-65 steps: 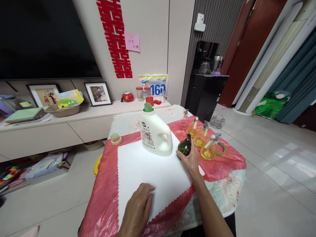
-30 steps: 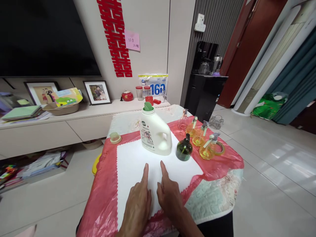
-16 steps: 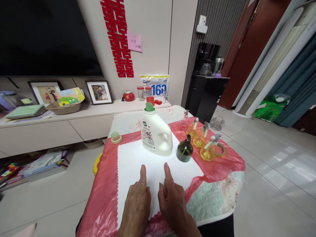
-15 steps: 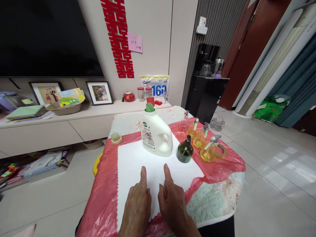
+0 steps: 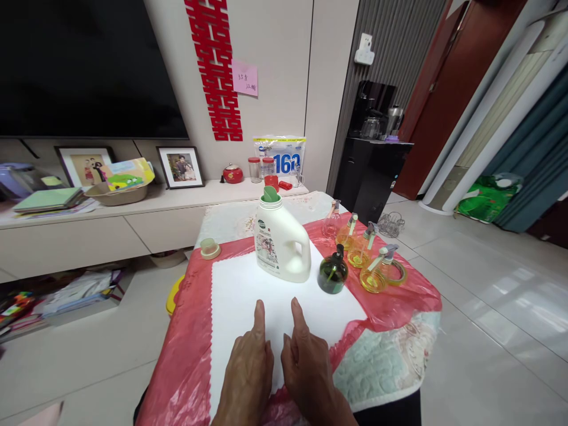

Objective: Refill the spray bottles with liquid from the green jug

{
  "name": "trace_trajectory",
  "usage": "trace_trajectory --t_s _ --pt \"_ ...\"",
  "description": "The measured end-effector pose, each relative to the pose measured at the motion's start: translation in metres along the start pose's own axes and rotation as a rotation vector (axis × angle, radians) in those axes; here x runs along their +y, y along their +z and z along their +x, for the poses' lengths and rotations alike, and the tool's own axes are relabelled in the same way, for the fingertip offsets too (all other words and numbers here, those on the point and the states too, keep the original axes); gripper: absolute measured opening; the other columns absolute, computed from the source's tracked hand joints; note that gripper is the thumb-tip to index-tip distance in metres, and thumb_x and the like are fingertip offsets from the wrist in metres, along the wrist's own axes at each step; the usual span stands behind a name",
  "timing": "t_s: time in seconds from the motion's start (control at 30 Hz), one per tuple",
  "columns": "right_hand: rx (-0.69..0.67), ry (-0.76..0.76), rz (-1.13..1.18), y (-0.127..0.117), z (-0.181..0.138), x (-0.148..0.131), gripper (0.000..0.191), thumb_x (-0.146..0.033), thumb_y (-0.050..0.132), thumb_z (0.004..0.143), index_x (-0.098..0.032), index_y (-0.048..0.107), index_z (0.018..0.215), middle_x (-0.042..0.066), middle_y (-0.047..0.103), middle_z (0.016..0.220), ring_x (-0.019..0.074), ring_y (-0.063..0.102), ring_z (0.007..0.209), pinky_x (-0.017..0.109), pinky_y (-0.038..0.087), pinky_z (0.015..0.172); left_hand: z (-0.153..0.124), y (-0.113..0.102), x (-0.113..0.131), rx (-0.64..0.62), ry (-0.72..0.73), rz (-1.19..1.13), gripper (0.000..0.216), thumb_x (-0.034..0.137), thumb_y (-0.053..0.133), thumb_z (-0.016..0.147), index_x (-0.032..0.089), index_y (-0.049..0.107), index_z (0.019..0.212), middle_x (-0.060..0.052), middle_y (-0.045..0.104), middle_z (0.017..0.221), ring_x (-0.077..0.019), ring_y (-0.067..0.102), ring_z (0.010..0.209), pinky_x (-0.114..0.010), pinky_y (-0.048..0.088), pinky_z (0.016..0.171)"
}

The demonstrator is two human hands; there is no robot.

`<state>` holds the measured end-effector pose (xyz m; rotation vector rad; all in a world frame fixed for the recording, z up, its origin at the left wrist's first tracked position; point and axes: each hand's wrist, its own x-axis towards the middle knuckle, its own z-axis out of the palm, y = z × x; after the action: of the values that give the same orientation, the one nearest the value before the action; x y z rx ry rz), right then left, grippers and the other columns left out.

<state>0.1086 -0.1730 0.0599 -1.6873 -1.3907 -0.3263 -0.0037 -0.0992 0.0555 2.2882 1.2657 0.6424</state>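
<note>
My left hand (image 5: 249,367) and my right hand (image 5: 307,361) are side by side over a white sheet (image 5: 231,307). Both index fingers stretch forward while the other fingers curl under; neither hand holds anything. Beyond them stands a white detergent jug (image 5: 281,248) with a handle and a green spout, apart from my fingertips. Its likely cap, a pale green cup-shaped piece (image 5: 210,249), lies to the left. To the jug's right sits a dark green pump bottle (image 5: 332,274), and past it several clear pump bottles with yellowish liquid, the nearest one (image 5: 373,279) beside a tape roll (image 5: 397,273).
Red plastic film (image 5: 186,343) and a quilted floral cloth (image 5: 386,367) cover the table. A low cabinet (image 5: 177,207) behind carries framed photos, a basket (image 5: 118,194), a red pot (image 5: 232,173) and red-lidded jars (image 5: 254,170). A yellow object (image 5: 174,296) shows at the table's left edge.
My right hand has shifted slightly left, bringing its index finger a bit nearer the left one. The view has moved a little; the jug and bottles stay in place.
</note>
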Motion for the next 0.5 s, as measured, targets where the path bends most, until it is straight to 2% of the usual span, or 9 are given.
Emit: trace_trajectory --t_s 0.17,0.37,0.43,0.5 --pt "0.004 -0.014 -0.017 -0.001 0.001 -0.001 0.077 -0.008 0.037 0.092 -0.023 0.006 0.161 -0.007 0.058 0.062 0.0144 0.055 0.045 0.025 0.045 0.047 0.001 -0.005 0.006 -0.094 -0.061 0.05 0.064 0.016 0.035 0.091 0.012 0.029 0.155 -0.004 0.069 0.072 -0.0238 0.066 0.072 -0.036 0.052 0.07" --pt "-0.005 -0.015 -0.013 0.001 -0.001 0.001 0.068 -0.012 0.037 0.096 -0.017 0.014 0.16 -0.009 0.047 0.054 0.0114 0.046 0.04 0.022 0.039 0.043 0.002 -0.012 0.015 -0.192 -0.124 0.121 0.066 0.01 0.035 0.092 0.013 0.025 0.157 -0.005 0.073 0.084 -0.0216 0.069 0.082 -0.033 0.051 0.077" --pt "0.007 -0.005 -0.021 0.002 -0.002 0.002 0.066 -0.014 0.037 0.097 -0.016 0.016 0.16 -0.01 0.045 0.052 0.011 0.043 0.038 0.022 0.037 0.042 0.002 -0.015 0.017 -0.176 -0.095 0.155 0.067 0.007 0.035 0.09 0.014 0.028 0.156 -0.005 0.072 0.082 -0.0214 0.069 0.081 -0.032 0.05 0.075" --pt "0.018 0.018 -0.033 0.001 -0.002 0.003 0.063 -0.016 0.037 0.098 -0.014 0.021 0.159 -0.01 0.042 0.049 0.0111 0.04 0.036 0.022 0.036 0.04 0.002 -0.019 0.018 -0.089 -0.001 0.175 0.068 0.005 0.036 0.088 0.018 0.032 0.155 -0.003 0.071 0.08 -0.0207 0.068 0.077 -0.033 0.049 0.074"
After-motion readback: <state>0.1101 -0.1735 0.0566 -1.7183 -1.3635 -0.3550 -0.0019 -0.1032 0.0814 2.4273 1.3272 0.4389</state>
